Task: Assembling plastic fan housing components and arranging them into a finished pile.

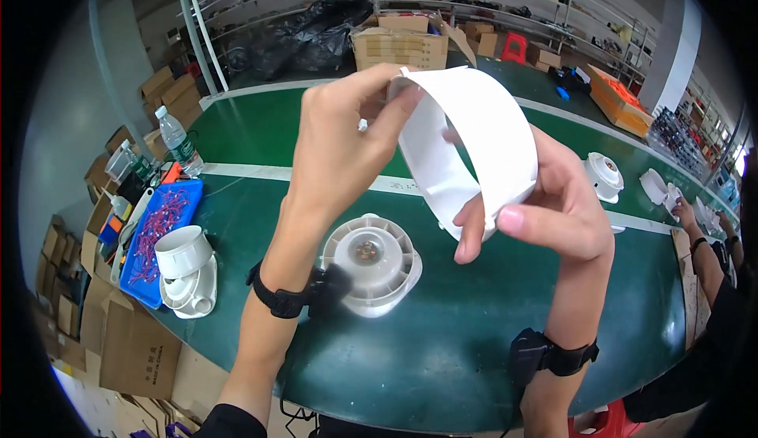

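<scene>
A person's left hand [339,134] and right hand [568,205] are holding a white plastic ring [493,134] aloft, each grip pinching its rim between thumb and fingers, above a green tabletop [474,343] where a round white housing [369,266] is lying.

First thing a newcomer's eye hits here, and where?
The white plastic ring, held up mid-picture between left hand and right hand. Then the round white ribbed housing, below and left of it on the green table. At the table's left edge, a blue tray of tangled reddish wires stands out.
</scene>
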A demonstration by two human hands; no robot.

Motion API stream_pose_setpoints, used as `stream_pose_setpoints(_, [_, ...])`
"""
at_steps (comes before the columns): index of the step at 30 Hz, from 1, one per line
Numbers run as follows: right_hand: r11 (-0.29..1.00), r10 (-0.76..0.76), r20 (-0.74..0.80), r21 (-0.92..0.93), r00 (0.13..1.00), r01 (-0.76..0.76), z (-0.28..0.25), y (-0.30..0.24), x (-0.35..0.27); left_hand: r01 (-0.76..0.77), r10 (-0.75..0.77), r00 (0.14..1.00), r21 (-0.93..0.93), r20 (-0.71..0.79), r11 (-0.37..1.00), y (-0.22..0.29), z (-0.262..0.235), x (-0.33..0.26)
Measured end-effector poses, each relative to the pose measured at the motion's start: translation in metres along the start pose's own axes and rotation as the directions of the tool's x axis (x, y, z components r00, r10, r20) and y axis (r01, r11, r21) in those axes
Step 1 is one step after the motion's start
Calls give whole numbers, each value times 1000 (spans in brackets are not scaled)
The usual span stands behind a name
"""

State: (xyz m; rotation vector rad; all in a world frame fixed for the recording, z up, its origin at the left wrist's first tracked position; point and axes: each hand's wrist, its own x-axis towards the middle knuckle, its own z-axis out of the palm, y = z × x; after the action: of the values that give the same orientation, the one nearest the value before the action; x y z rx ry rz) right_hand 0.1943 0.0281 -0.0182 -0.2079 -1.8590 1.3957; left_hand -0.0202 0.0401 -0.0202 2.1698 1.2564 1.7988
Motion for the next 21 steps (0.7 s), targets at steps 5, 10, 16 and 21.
stream_pose_setpoints(5, [997,73,25,28,997,-73,0,-8,-2,4,49,981,-271,186,962,1,0,2])
stream_pose_setpoints(10, [995,90,14,-42,996,-89,5,-11,-2,51,277,900,-714,336,699,1,-8,6])
stream_pose_setpoints(16, [988,148,18,-36,989,-148,9,-12,-3,223,-41,940,-520,338,825,11,-8,8])
stream_pose_setpoints(21, [984,157,39,-91,987,-153,6,-9,-3,223,-21,945,-592,328,774,11,0,4])
